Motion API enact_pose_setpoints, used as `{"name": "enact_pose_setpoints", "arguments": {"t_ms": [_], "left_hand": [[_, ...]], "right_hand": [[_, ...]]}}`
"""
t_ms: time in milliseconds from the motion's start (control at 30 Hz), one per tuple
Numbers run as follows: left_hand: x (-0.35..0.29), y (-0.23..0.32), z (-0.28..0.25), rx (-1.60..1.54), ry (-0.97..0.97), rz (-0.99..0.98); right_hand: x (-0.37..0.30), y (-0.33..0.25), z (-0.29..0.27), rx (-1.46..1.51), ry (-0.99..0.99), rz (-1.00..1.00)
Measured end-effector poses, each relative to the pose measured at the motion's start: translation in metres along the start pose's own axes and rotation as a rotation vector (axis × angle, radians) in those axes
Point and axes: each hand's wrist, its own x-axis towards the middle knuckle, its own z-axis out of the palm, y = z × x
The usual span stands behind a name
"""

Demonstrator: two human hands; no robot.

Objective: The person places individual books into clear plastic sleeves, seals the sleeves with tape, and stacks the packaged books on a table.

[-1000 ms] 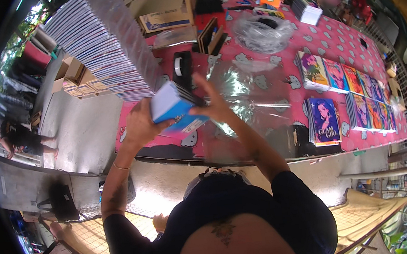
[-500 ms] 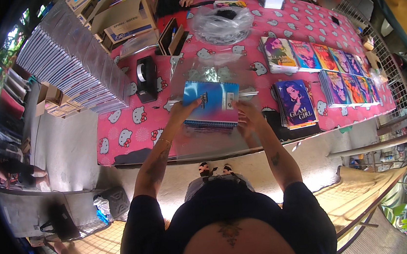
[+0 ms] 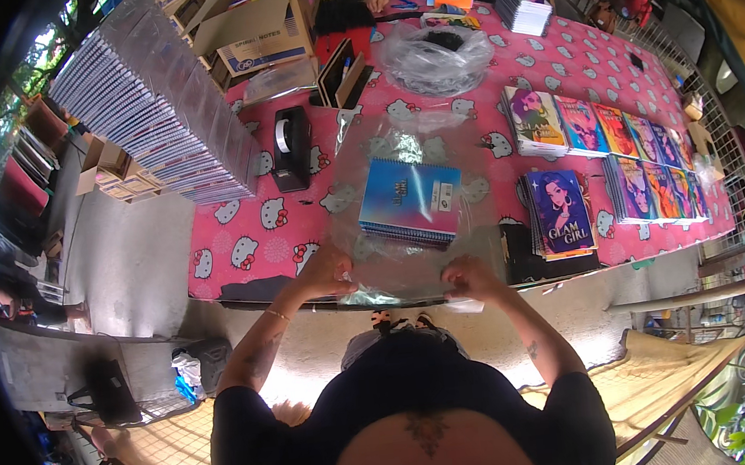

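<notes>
A small stack of blue-and-pink spiral notebooks (image 3: 408,195) lies on a clear plastic sheet (image 3: 399,270) spread over the pink table. My left hand (image 3: 327,273) is closed in a pinch on the sheet's near left corner. At the near right corner, my right hand (image 3: 474,276) has its fingers curled round the plastic edge. Both hands are apart from the notebooks, close to the table's front edge. Behind and left of the sheet stands a black tape dispenser (image 3: 292,155).
Tall shrink-wrapped notebook stacks (image 3: 169,118) rise on the left. Colourful notebooks (image 3: 559,210) stand in piles on the right. A bundle of clear plastic (image 3: 436,58), an open cardboard box (image 3: 264,37) and a co-worker's hand (image 3: 379,1) are at the far side.
Both hands have let go of the notebook stack and come back toward me, closing on the sheet's near edge. The notebooks now rest on the plastic.
</notes>
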Motion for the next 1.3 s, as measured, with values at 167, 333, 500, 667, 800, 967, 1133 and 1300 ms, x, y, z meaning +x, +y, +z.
{"name": "enact_pose_setpoints", "arguments": {"t_ms": [167,333,500,667,800,967,1133,1300], "left_hand": [[-0.014,0.015,0.007,0.121,0.216,0.021],[0.003,0.045,-0.011,0.379,0.28,0.168],[0.022,0.012,-0.061,0.111,-0.059,-0.21],[0.06,0.012,-0.087,-0.571,0.104,-0.102],[0.065,-0.017,-0.09,-0.539,0.118,-0.191],[0.087,-0.059,-0.079,-0.768,0.051,-0.469],[0.094,-0.077,-0.067,-0.897,0.078,-0.603],[0.099,-0.066,-0.065,-0.864,0.076,-0.653]], "right_hand": [[0.008,0.008,0.014,0.108,0.106,0.237],[0.019,-0.037,-0.012,-0.193,0.13,0.166],[0.029,-0.015,-0.065,0.23,0.013,0.261],[0.028,0.047,-0.075,0.759,0.361,0.505],[0.033,0.048,-0.087,0.822,0.26,0.638],[0.054,0.037,-0.096,0.68,0.381,0.646],[0.051,0.048,-0.059,0.922,0.694,0.646],[0.044,0.055,-0.065,0.802,0.67,0.549]]}}
